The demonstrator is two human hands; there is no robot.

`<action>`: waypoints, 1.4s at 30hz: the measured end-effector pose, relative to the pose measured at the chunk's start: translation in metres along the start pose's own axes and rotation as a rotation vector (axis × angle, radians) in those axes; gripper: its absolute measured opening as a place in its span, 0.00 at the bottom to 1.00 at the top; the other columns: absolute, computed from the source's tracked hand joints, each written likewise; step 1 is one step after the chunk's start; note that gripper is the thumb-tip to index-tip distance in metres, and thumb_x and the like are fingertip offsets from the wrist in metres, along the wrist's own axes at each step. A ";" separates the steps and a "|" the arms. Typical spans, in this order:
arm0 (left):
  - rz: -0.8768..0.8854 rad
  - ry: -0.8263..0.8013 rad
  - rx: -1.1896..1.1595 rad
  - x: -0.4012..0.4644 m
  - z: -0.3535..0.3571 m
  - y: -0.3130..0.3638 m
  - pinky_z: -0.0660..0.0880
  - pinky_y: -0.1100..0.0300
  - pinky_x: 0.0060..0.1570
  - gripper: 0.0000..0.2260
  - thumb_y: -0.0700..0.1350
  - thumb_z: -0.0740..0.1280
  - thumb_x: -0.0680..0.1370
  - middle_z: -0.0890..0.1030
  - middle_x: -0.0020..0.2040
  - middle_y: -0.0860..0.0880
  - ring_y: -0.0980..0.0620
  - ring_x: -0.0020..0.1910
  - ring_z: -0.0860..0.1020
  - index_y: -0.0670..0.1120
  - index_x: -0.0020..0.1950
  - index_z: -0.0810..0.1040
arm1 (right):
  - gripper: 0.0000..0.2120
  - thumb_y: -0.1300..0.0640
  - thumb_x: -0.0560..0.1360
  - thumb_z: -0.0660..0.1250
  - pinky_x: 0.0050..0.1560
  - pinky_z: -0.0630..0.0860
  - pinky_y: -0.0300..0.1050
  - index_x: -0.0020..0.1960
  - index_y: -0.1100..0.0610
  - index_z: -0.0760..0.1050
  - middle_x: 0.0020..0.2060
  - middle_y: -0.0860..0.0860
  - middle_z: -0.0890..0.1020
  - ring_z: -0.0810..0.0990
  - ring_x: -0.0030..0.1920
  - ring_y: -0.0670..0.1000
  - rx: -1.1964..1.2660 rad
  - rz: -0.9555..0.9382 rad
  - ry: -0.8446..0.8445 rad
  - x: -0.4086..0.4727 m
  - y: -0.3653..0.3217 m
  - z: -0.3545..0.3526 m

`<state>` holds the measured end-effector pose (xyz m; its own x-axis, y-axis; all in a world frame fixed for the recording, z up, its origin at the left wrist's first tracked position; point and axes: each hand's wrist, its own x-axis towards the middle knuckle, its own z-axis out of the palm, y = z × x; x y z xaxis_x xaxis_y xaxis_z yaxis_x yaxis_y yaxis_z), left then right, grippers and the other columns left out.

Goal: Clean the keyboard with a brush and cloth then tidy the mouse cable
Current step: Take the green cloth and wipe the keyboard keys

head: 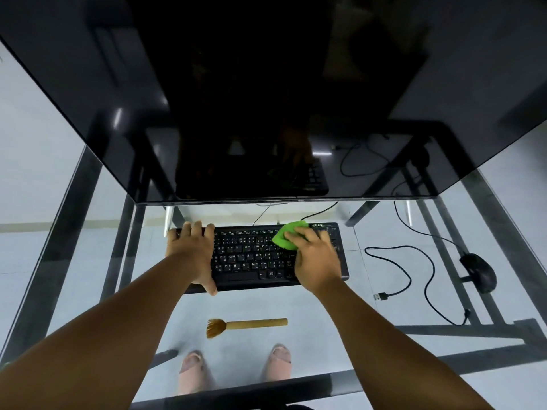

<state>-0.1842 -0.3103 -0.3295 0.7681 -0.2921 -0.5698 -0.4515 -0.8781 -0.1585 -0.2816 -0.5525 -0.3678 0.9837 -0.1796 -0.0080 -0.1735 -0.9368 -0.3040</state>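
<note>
Green cloth [284,236] was bunched under the curled fingers of the right hand [315,255], pressed on the far right keys of the keyboard [251,255]. The left hand [192,253] lay spread flat on its left end, gripping nothing. The keyboard's long axis ran left to right, so the next wiping probably went leftward; the mouse cable [414,261] lay nearer the right hand.

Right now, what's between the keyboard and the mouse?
Head view: only the mouse cable loops across the glass desk between keyboard and mouse, its USB plug lying unplugged.
</note>
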 end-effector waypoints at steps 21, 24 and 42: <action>0.109 0.067 -0.114 0.007 -0.012 0.064 0.51 0.48 0.77 0.65 0.63 0.80 0.56 0.48 0.80 0.44 0.43 0.79 0.47 0.45 0.79 0.43 | 0.31 0.66 0.67 0.61 0.52 0.76 0.52 0.69 0.49 0.71 0.65 0.47 0.71 0.66 0.58 0.57 0.016 0.338 -0.004 0.014 0.034 -0.022; 0.105 0.075 -0.144 0.005 -0.010 0.062 0.50 0.48 0.77 0.65 0.64 0.79 0.56 0.47 0.80 0.47 0.46 0.79 0.46 0.47 0.79 0.42 | 0.30 0.66 0.69 0.61 0.50 0.78 0.53 0.69 0.48 0.72 0.64 0.46 0.71 0.66 0.57 0.55 0.045 0.151 -0.044 0.009 0.018 -0.013; 0.088 0.119 -0.272 0.003 0.002 0.052 0.47 0.46 0.77 0.64 0.66 0.78 0.56 0.43 0.80 0.55 0.54 0.79 0.43 0.53 0.79 0.39 | 0.30 0.66 0.73 0.61 0.43 0.77 0.44 0.69 0.41 0.70 0.65 0.38 0.68 0.65 0.60 0.51 0.048 0.027 -0.125 0.015 0.002 -0.023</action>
<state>-0.2064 -0.3555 -0.3408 0.7864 -0.3998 -0.4709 -0.3931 -0.9119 0.1178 -0.2679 -0.5635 -0.3466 0.9775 -0.1625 -0.1349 -0.2002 -0.9163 -0.3470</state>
